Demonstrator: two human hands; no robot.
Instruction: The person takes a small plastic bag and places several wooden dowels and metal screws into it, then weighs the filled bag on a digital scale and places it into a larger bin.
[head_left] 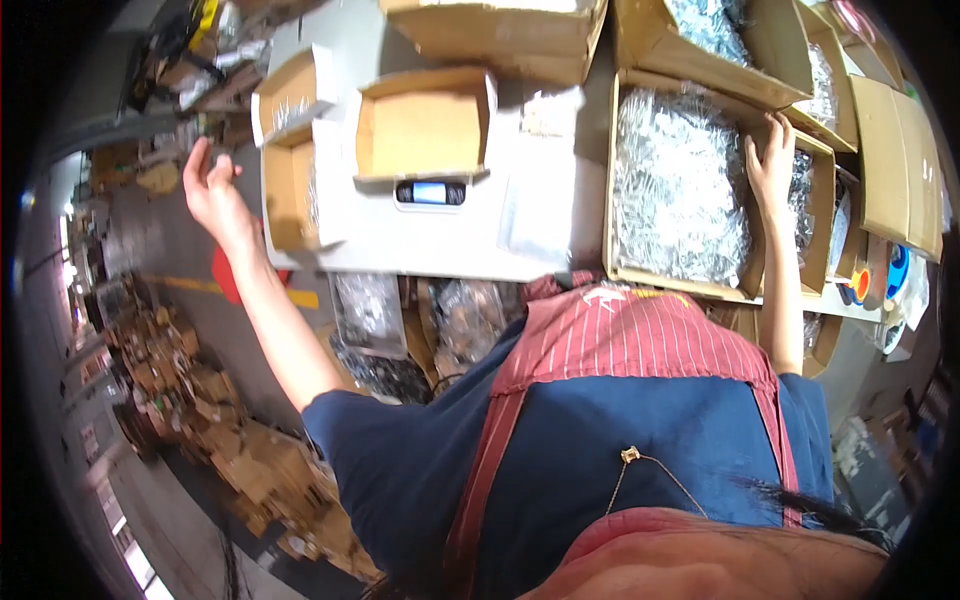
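Observation:
My left hand (pixel 218 195) is raised beyond the table's left edge, fingers apart, with nothing visible in it. Nearest to it are two small cardboard boxes (pixel 287 195) at the table's left end. My right hand (pixel 770 168) lies with its fingers stretched out over the right wall of a large cardboard box (pixel 612 235). That box is filled with small clear plastic packets (pixel 680 190); their contents are too small to make out. Between my hands, an open cardboard box (pixel 420 125) that looks bare inside rests on a scale with a lit display (pixel 430 193).
A stack of clear plastic bags (pixel 540 200) lies on the white table (pixel 460 255). More cardboard boxes (pixel 500 40) line the back and right, one with bluish packets (pixel 705 30). Blue and orange tape rolls (pixel 897 270) sit at the right. Filled bags (pixel 370 310) are below the table edge.

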